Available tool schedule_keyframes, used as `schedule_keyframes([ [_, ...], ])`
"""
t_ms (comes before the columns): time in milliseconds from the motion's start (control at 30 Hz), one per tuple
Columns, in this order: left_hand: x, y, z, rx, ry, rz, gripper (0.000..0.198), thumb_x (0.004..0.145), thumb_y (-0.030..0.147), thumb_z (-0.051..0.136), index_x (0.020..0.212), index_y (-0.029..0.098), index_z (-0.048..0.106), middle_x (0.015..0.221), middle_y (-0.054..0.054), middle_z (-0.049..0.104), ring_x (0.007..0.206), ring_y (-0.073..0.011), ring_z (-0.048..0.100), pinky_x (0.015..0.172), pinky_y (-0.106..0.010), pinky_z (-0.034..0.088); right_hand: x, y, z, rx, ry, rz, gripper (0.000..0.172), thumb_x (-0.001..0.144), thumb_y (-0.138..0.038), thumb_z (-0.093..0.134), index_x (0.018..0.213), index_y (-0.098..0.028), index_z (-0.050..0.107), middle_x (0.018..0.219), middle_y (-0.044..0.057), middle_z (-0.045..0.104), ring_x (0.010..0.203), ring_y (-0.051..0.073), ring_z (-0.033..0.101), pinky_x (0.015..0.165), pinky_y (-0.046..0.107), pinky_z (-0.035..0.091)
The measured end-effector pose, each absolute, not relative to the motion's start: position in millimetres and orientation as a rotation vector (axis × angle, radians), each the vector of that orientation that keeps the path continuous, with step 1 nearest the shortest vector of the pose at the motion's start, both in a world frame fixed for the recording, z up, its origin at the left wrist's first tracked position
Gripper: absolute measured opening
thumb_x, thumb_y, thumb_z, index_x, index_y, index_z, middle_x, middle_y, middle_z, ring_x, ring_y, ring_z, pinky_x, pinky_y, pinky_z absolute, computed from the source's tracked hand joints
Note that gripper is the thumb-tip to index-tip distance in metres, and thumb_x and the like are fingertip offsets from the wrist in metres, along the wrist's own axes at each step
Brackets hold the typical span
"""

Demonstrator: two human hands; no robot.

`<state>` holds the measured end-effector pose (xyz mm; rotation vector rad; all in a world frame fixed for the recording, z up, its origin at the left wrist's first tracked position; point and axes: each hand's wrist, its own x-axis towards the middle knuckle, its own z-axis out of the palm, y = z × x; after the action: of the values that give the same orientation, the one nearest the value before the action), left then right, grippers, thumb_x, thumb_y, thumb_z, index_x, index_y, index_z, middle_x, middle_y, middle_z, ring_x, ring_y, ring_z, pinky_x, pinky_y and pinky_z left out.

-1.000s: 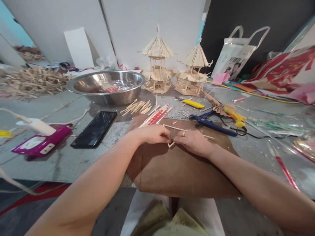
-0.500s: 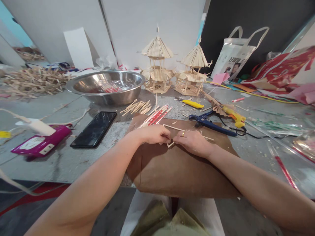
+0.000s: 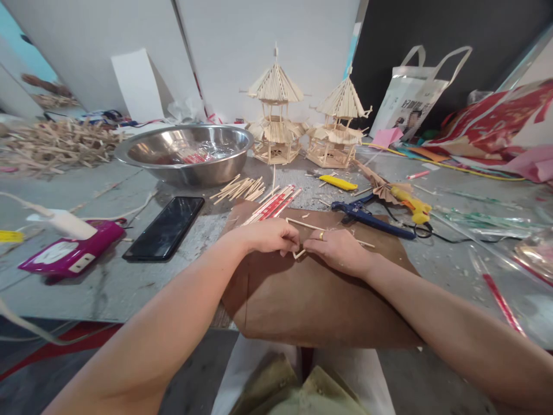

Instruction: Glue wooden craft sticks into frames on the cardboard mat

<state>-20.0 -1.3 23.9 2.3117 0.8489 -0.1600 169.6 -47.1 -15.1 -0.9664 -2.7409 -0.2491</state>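
Observation:
My left hand (image 3: 276, 235) is closed, its thumb and fingertips pinching the left side of a frame of thin wooden sticks (image 3: 305, 223). My right hand (image 3: 339, 249) wears a ring and has its fingers bent over the frame's lower stick, near the left corner. Part of the frame is hidden under both hands. It lies on a brown sheet (image 3: 311, 305) that looks like cardboard. Just beyond my left hand are chopsticks in red and white wrappers (image 3: 274, 204), with a heap of short sticks (image 3: 239, 189) behind them.
Two stick-built pagoda models (image 3: 276, 86) stand at the back. A steel basin (image 3: 194, 173) sits to their left. A yellow cutter knife (image 3: 339, 183), a blue tool (image 3: 371, 220) and a yellow glue gun (image 3: 412, 204) lie right. Left are a phone (image 3: 164, 229) and a purple power strip (image 3: 73, 248).
Both hands stay almost in place on the stick frame. The left fingertips shift very slightly; nothing is taken up or let go.

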Motion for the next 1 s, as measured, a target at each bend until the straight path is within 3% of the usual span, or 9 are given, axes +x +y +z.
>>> schedule_keyframes([
  [1000,-19.8,-2.0,22.6,2.304,0.863,-0.155,0.014,0.071,0.024,0.047,0.075,0.017,0.059,0.054,0.004,0.056,0.053,-0.0068,0.049,0.051,-0.017,0.031,168.7,-47.1,-15.0,-0.982,-2.75,-0.221,0.019,0.083,-0.018,0.037,0.088,-0.021,0.056,0.076,0.001,0.057,0.061,0.009,0.047,0.05,0.022,0.023],
])
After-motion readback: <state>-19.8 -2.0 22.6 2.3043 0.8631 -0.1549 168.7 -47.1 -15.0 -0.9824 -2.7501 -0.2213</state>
